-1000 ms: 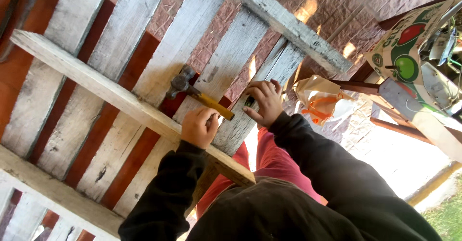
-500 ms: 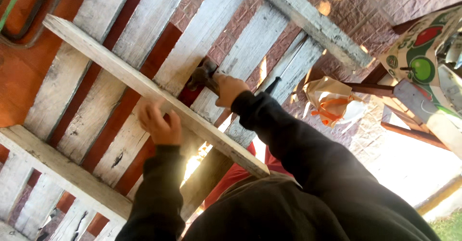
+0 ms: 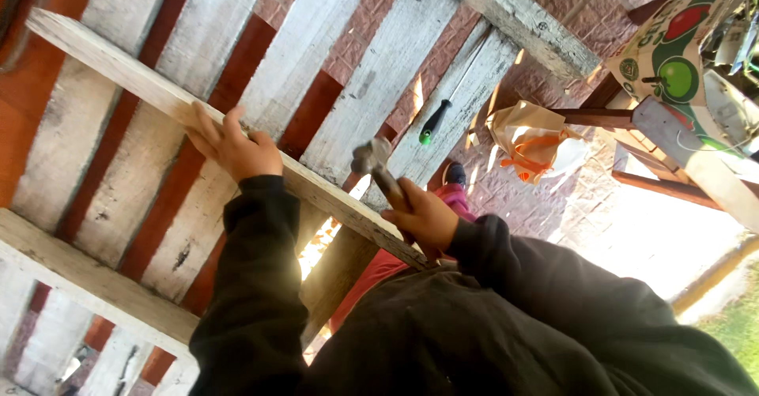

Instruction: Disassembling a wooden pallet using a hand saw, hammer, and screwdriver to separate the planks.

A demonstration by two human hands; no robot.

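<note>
Two hands are at work on a weathered wooden pallet that fills most of the head view. The view is tilted, so its whitewashed slats run diagonally. Through the gaps between the slats, red-brown painted floor and reddish patterned paving show.

A bare crosswise batten lies over the slats from upper left toward lower centre. The left hand lies on this batten with fingers spread flat against the wood, pressing on it and gripping nothing. The right hand is clamped round the handle of a hammer at the lower end of the same batten. The hammer's metal head sits just above the hand and close to the batten; whether it touches the wood cannot be told.

A screwdriver with a dark handle and green tip lies on a slat above the hammer, apart from both hands. Both arms wear dark sleeves. Red trousers and a dark shoe show below the pallet's edge.

Surroundings: an outdoor paved yard in strong sunlight. A crumpled tan bag with orange trim lies on the paving just right of the pallet. Wooden rails and a printed cardboard box bearing red and green fruit pictures stand at the upper right. A strip of grass shows at the lower right corner.
</note>
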